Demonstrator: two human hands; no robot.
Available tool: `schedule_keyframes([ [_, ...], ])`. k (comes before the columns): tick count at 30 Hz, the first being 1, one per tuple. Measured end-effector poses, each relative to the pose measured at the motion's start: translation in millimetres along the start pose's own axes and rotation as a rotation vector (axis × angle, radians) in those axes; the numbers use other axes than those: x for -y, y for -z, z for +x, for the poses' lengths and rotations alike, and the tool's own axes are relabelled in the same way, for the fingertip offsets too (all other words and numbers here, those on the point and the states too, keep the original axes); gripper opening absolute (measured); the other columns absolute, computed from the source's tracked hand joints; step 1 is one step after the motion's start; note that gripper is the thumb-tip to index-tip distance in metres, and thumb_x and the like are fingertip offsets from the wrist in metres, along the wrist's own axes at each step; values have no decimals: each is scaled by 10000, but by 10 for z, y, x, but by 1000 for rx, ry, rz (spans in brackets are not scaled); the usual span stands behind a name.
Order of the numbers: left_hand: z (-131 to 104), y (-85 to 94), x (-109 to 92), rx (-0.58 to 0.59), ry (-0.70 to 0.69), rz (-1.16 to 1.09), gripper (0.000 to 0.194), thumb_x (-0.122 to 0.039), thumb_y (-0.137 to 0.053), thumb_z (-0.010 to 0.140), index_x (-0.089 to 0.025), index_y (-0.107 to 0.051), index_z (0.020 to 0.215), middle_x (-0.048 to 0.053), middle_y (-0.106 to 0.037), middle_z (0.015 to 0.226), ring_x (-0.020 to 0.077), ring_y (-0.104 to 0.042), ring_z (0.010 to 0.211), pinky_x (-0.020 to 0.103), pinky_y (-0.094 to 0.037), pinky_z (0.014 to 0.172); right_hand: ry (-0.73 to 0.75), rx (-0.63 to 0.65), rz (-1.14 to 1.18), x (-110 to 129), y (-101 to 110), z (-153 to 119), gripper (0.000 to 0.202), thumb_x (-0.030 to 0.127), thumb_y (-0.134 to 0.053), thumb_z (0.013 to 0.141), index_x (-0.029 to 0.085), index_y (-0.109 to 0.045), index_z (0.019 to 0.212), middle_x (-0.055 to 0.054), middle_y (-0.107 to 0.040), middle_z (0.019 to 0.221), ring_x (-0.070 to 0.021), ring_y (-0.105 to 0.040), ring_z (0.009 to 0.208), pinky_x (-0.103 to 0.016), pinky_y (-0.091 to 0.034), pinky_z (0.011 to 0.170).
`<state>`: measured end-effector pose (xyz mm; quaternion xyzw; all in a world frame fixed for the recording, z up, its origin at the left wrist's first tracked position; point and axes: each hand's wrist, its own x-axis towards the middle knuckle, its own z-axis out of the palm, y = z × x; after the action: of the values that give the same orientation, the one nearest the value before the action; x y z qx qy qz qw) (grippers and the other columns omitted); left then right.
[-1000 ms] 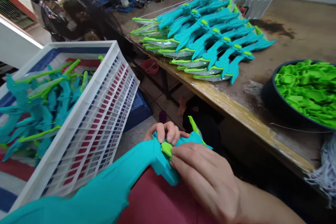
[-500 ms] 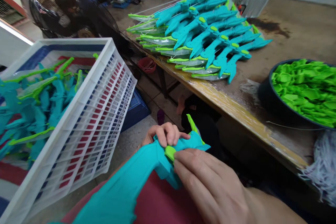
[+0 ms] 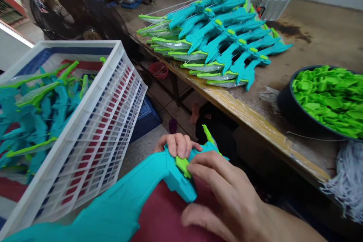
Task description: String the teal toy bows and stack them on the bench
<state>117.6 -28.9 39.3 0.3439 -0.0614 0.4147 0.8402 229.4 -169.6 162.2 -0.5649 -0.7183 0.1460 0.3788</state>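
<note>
A teal plastic toy bow (image 3: 147, 176) lies across my lap, running from lower left towards the centre. Fingers of my left hand (image 3: 178, 145) wrap over its middle, and part of that hand is hidden behind the bow. A bright green plastic piece (image 3: 183, 165) sits at the bow's middle, just beside the left fingertips. My right hand (image 3: 229, 193) is open, its thumb spread well away from the fingers. Its index fingertip is at the edge of the green piece. Beyond the hands, a green tip (image 3: 208, 134) sticks up from the bow's far end.
To the left stands a white basket (image 3: 113, 94) of teal and green parts. On the table (image 3: 297, 128) several assembled bows (image 3: 224, 34) lie in a row, near a dark tub (image 3: 283, 98) of green pieces (image 3: 329, 98). White strings (image 3: 343, 181) hang at its edge; a fan (image 3: 70, 7) stands behind.
My right thumb has come away from the bow and swung down, opening the hand. The green piece shows more fully. My left hand keeps its hold, and the bow has shifted slightly.
</note>
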Motion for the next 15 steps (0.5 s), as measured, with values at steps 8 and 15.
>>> schedule_keyframes([
  [8, 16, -107, -63, -130, 25, 21, 439, -360, -775, 850, -193, -493, 558, -26, -458, 540, 126, -519, 560, 401, -641, 764, 38, -87, -113, 12, -234, -41, 348, 271, -620, 1004, 10, -634, 1234, -168, -687, 1063, -246, -676, 992, -356, -643, 870],
  [15, 88, -124, -142, -215, 87, 79, 491, -400, -819, 827, -173, -471, 566, -56, -461, 546, 94, -534, 543, 419, -640, 843, 34, -164, -148, -54, -347, 73, 225, 156, -553, 992, 68, -621, 1188, -118, -661, 946, -236, -638, 849, -376, -609, 742],
])
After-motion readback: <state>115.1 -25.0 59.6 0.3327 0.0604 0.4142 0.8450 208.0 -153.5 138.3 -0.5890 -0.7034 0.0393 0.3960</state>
